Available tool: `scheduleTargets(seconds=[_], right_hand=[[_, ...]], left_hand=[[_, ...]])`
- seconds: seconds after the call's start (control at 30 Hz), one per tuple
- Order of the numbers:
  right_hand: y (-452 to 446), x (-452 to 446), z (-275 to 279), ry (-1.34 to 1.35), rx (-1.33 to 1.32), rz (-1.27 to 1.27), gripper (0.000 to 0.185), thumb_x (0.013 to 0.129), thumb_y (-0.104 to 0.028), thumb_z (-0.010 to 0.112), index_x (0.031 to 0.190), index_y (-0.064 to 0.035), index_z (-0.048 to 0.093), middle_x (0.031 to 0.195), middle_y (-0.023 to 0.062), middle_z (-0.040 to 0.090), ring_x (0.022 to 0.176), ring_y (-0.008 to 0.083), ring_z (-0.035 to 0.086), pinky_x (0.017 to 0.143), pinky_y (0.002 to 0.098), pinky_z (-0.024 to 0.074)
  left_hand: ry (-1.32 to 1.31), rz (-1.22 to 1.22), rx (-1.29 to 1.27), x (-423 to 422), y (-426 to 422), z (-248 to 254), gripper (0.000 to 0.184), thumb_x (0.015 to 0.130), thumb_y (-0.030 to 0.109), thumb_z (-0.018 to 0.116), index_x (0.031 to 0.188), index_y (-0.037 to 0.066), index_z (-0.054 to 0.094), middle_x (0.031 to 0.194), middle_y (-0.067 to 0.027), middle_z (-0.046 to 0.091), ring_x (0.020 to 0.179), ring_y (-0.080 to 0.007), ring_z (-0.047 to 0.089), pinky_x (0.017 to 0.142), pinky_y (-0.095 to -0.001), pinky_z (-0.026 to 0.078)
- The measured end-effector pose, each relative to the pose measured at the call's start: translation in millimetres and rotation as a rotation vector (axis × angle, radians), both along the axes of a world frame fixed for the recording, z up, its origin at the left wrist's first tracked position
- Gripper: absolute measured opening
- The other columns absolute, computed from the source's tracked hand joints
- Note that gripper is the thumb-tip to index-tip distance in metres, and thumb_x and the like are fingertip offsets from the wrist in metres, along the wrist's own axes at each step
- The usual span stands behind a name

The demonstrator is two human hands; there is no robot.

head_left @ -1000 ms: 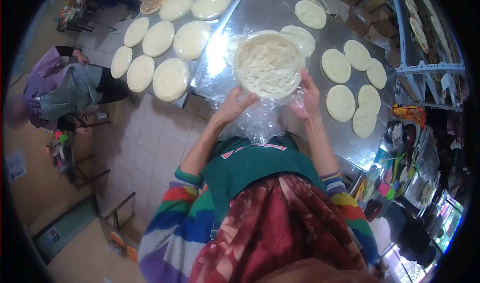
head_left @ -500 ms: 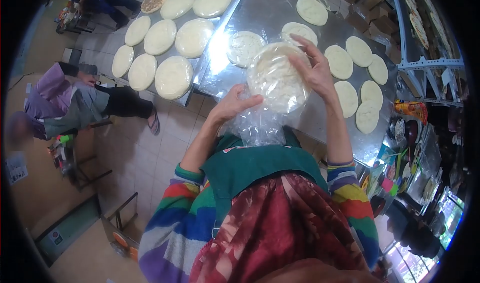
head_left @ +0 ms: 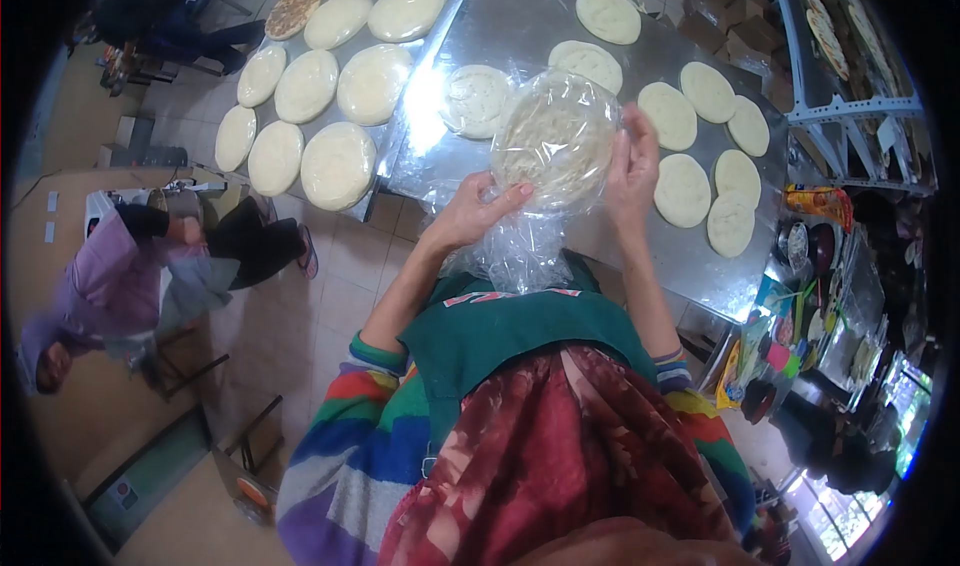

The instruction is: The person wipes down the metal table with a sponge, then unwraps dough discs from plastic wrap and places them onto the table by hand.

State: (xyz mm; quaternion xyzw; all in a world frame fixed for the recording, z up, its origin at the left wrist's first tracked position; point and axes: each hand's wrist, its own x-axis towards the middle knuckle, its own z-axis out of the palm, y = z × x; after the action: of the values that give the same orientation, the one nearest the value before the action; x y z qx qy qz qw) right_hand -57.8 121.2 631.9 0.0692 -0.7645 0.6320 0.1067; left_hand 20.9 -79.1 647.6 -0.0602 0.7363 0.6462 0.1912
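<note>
A pale, flat dough round (head_left: 558, 136) sits inside a clear plastic bag (head_left: 515, 256), tilted up in front of my apron. My left hand (head_left: 475, 211) grips the bag at the lower left edge of the round, thumb on the front. At the right edge of the round is my right hand (head_left: 633, 161), its fingers stretched upward and close to the plastic; whether they touch it is unclear. Behind the bag, a dough round (head_left: 475, 102) and another dough round (head_left: 586, 66) lie on the metal table (head_left: 500, 16).
Several more dough rounds (head_left: 682, 191) lie on the table's right side. Shiny wrapped rounds (head_left: 340, 166) cover the left metal surface. A blue-grey rack (head_left: 850, 116) and cluttered utensils (head_left: 800, 316) stand to the right. Another person (head_left: 120, 276) is at the left.
My right hand has moved off the front of the dough round to its right edge. The round now shows more fully inside the plastic. The person at the left has shifted posture.
</note>
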Motion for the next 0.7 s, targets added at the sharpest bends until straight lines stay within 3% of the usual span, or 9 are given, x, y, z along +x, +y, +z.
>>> scheduleTargets(seconds=[0.07, 0.2, 0.37, 0.57, 0.7], right_hand=[[7.0, -6.5, 12.7, 0.202, 0.209, -0.139, 0.041, 0.087, -0.015, 0.063, 0.125, -0.0054, 0.051, 0.118, 0.0103, 0.058, 0.103, 0.0197, 0.056, 0.085, 0.0309, 0.0426], [9.6, -11.9, 37.4, 0.499, 0.525, 0.061, 0.040, 0.079, -0.021, 0.070, 0.116, -0.0107, 0.059, 0.112, 0.0077, 0.061, 0.102, 0.0247, 0.057, 0.086, 0.0363, 0.0426], [13.0, -24.8, 26.7, 0.390, 0.425, 0.195, 0.031, 0.075, -0.021, 0.072, 0.104, -0.0119, 0.066, 0.109, 0.0052, 0.062, 0.101, 0.0236, 0.057, 0.084, 0.0365, 0.0427], [14.0, -27.2, 15.7, 0.613, 0.624, 0.097, 0.019, 0.076, -0.016, 0.070, 0.094, -0.0113, 0.064, 0.103, 0.0037, 0.061, 0.105, 0.0231, 0.056, 0.086, 0.0365, 0.0414], [18.4, -31.6, 6.0, 0.611, 0.738, 0.043, 0.015, 0.079, -0.013, 0.066, 0.092, -0.0091, 0.061, 0.104, 0.0044, 0.058, 0.111, 0.0242, 0.052, 0.088, 0.0379, 0.0397]], left_hand=[[0.029, 0.002, 0.014, 0.7, 0.3, -6.4, 0.037, 0.086, 0.034, 0.063, 0.096, -0.002, 0.064, 0.078, -0.0045, 0.062, 0.072, -0.0097, 0.054, 0.067, -0.0263, 0.044], [0.115, 0.011, 0.009, 3.4, 10.7, -0.7, 0.034, 0.085, 0.032, 0.064, 0.085, -0.001, 0.065, 0.068, -0.0011, 0.059, 0.062, -0.0082, 0.049, 0.058, -0.0260, 0.040], [0.106, -0.107, -0.011, -0.3, 8.9, 7.8, 0.031, 0.085, 0.030, 0.064, 0.089, -0.001, 0.065, 0.070, -0.0027, 0.060, 0.063, -0.0092, 0.052, 0.059, -0.0268, 0.042], [0.083, -0.171, -0.099, -0.6, 11.8, 4.3, 0.035, 0.085, 0.032, 0.063, 0.093, -0.002, 0.066, 0.076, -0.0096, 0.064, 0.070, -0.0132, 0.055, 0.066, -0.0300, 0.044], [0.068, -0.185, -0.135, -1.5, 15.3, 4.4, 0.039, 0.084, 0.036, 0.063, 0.093, -0.002, 0.066, 0.077, -0.0117, 0.065, 0.071, -0.0158, 0.056, 0.069, -0.0318, 0.045]])
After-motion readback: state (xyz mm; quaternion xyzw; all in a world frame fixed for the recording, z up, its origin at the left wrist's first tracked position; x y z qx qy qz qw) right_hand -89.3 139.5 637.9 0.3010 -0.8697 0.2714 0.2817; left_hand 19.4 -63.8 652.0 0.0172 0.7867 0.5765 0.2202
